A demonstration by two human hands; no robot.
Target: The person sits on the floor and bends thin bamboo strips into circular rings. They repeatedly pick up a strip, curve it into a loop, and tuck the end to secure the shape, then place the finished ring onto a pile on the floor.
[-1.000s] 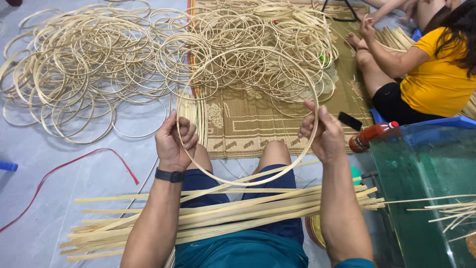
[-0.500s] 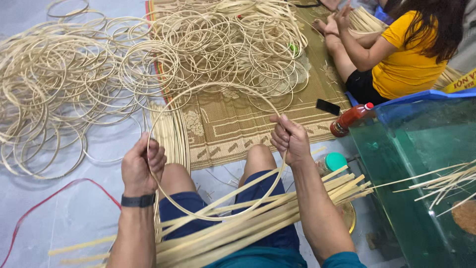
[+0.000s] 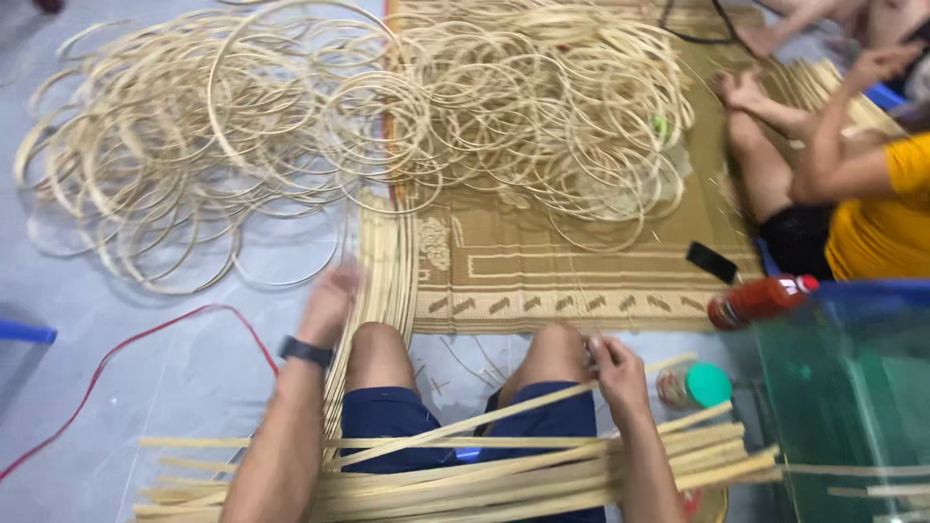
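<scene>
underneath, grey floor [image 3: 174, 378] (woven mat [image 3: 542, 261] beyond)

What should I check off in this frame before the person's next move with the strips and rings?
1. Left hand free of rings: looks ok, blurred.
2. Right hand on a bamboo strip: ok, fingers at its end; grip cannot tell.
3. Strip bundle across the lap: ok.
4. Ring pile ahead, within reach: cannot tell.
5. Red bottle and phone apart from the hands: ok.
</scene>
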